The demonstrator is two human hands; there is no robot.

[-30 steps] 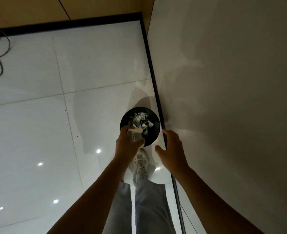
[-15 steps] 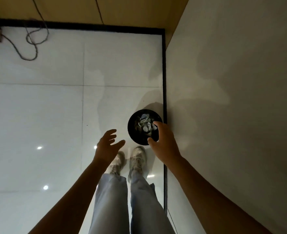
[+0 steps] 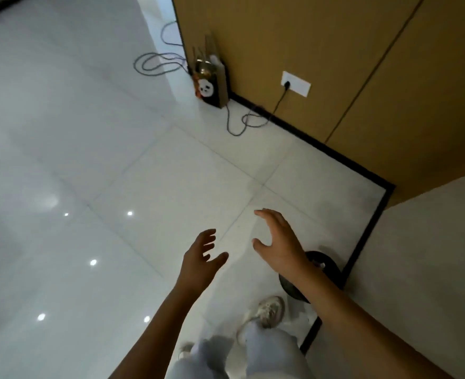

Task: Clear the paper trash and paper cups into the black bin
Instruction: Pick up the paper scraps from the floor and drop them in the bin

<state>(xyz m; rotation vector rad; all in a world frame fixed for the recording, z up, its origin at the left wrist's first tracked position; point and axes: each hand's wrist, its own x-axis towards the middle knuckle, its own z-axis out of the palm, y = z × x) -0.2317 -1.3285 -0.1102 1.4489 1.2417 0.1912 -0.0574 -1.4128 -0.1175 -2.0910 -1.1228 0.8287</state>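
My bin (image 3: 332, 265) is black, the floor (image 3: 89, 132) glossy white tile, the wall (image 3: 321, 50) tan with black skirting (image 3: 335, 155). My trousers (image 3: 267, 354) are pale blue-grey, my shoe (image 3: 269, 310) white.

The person's arms were bare from the near edge of the view up to the hands, the left hand (image 3: 200, 262) and the right hand (image 3: 279, 246), with no sleeve, watch or ring showing on either. The legs wore loose, pale grey-blue trousers (image 3: 269, 354), blurred at the near edge. On the right foot was a whitish, scuffed-looking laced sneaker (image 3: 269, 310), its toe pointing far, while only a sliver of the other shoe (image 3: 185, 351) showed at the trouser hem to its left.
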